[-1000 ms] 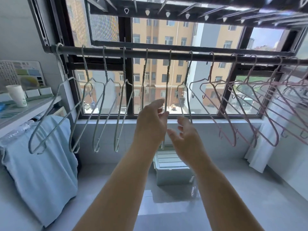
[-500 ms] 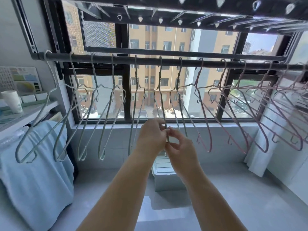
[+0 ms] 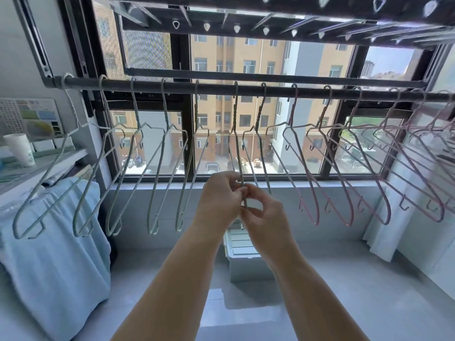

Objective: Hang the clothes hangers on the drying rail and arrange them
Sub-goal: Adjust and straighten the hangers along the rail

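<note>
Thin coated wire, the grey hanger (image 3: pixel 236 143) hooked at the middle of the rail (image 3: pixel 246 89) looks light, springy and best held low, where the left hand (image 3: pixel 220 198) and right hand (image 3: pixel 266 222), forearms raised beneath the rail, pinch its lower end in closed fingertips.
</note>
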`<action>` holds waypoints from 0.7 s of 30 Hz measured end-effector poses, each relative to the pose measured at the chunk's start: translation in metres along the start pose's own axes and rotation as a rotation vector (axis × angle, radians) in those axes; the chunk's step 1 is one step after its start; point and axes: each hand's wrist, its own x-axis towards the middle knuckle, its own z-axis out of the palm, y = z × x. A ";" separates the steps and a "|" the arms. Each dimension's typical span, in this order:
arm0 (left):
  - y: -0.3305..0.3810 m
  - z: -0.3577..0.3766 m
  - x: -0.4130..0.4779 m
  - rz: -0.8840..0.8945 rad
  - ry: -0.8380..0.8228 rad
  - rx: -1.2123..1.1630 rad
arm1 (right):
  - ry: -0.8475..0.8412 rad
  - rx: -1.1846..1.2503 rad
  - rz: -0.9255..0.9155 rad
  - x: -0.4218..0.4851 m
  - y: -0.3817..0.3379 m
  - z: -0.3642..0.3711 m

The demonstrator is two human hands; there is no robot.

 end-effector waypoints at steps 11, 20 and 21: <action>0.004 0.004 -0.008 0.040 0.043 0.210 | 0.080 -0.581 -0.186 -0.020 -0.042 -0.045; 0.035 0.053 -0.001 0.074 -0.093 0.358 | -0.026 -0.133 0.211 0.014 0.017 -0.042; 0.035 0.057 0.003 0.020 -0.119 0.402 | -0.005 0.002 0.189 0.015 0.018 -0.040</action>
